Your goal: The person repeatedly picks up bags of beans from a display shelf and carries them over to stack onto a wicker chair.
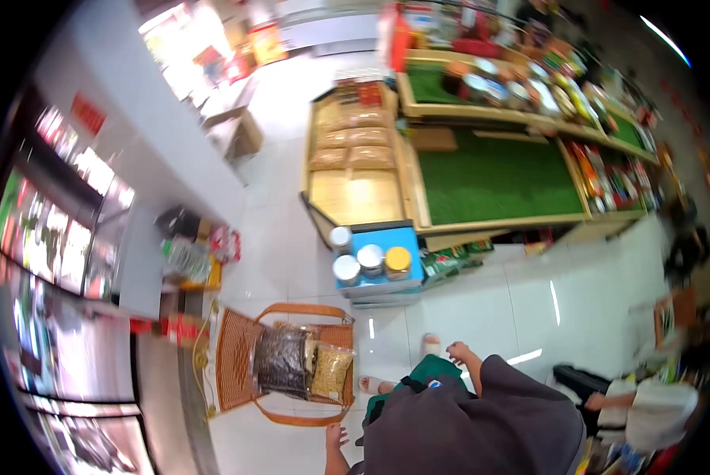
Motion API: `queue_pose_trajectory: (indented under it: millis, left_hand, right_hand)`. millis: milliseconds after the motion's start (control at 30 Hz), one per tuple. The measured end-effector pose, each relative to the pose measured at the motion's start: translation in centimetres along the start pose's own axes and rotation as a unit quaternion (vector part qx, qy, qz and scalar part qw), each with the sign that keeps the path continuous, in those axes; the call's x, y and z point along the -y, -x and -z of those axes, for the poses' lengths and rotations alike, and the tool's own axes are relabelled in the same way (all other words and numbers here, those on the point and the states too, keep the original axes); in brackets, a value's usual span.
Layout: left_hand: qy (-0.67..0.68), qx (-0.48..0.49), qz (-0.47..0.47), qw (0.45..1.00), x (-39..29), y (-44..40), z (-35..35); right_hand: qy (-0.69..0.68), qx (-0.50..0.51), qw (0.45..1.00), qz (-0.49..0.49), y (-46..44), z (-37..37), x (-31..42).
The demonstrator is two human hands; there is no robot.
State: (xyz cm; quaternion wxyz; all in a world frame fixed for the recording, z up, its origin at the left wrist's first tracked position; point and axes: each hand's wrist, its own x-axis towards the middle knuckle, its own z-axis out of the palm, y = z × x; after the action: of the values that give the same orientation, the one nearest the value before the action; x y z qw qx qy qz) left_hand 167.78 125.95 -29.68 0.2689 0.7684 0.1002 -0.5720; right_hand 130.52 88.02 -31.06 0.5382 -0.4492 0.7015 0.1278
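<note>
My left hand hangs just beside the curved arm of a woven rattan chair, with loosely bent fingers and nothing visible in it. On the chair's seat lie a large clear bag of dark dried goods and a smaller clear bag of pale yellowish pieces. My right hand is held out over the tiled floor, its fingers apart and holding nothing. Ahead of me, several jars stand on a blue-topped stack, among them a yellow-lidded jar and a white-lidded jar.
A wooden display stand bears several packed bags. Beside it is a shelf lined with green turf, with jars and packets above. Plastic bottles stand by the left wall. Another person is at the lower right.
</note>
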Motion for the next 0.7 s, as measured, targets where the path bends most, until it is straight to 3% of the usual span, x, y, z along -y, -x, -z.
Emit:
queue_pose_trajectory:
  millis: [100, 200, 267, 333, 400, 433, 500, 567, 633, 700]
  left_hand:
    - [-0.074, 0.024, -0.027, 0.997, -7.2, -1.5, -1.7]
    - [-0.186, 0.003, -0.057, 0.981, -15.5, -1.2, -6.4]
    - [-0.253, -0.006, -0.099, 0.962, -20.9, -0.9, -11.2]
    - [-0.251, 0.058, -0.163, 0.952, -25.3, -2.0, -17.1]
    - [-0.221, 0.091, -0.21, 0.948, -28.9, 0.4, -25.9]
    - [-0.256, 0.127, -0.227, 0.931, -30.5, 1.5, -30.1]
    - [-0.357, 0.184, -0.275, 0.874, -32.7, 2.8, -38.7]
    - [-0.423, 0.231, -0.302, 0.822, -33.9, 5.4, -47.2]
    - [-0.498, 0.331, -0.371, 0.71, -34.5, 8.1, -54.0]
    - [-0.507, 0.365, -0.371, 0.687, -34.6, 9.7, -59.7]
  right_hand:
    - [-0.142, -0.016, 0.989, 0.033, 2.8, 1.7, -2.1]
    - [-0.185, 0.017, 0.981, 0.052, 3.2, 3.5, -4.6]
    - [-0.219, -0.004, 0.974, 0.065, 1.8, 5.0, -7.6]
    - [-0.25, -0.022, 0.965, 0.076, 0.3, 6.5, -11.3]
    - [-0.337, -0.094, 0.937, 0.007, 0.1, 9.5, -14.4]
    - [-0.369, -0.135, 0.919, 0.004, -0.1, 10.9, -16.3]
    - [-0.529, -0.196, 0.825, -0.043, 1.0, 13.6, -19.8]
    - [-0.605, -0.239, 0.756, -0.076, 3.4, 16.4, -22.9]
    - [-0.623, -0.275, 0.727, -0.088, 5.4, 17.8, -26.3]
    - [-0.637, -0.302, 0.703, -0.097, 6.7, 18.7, -29.0]
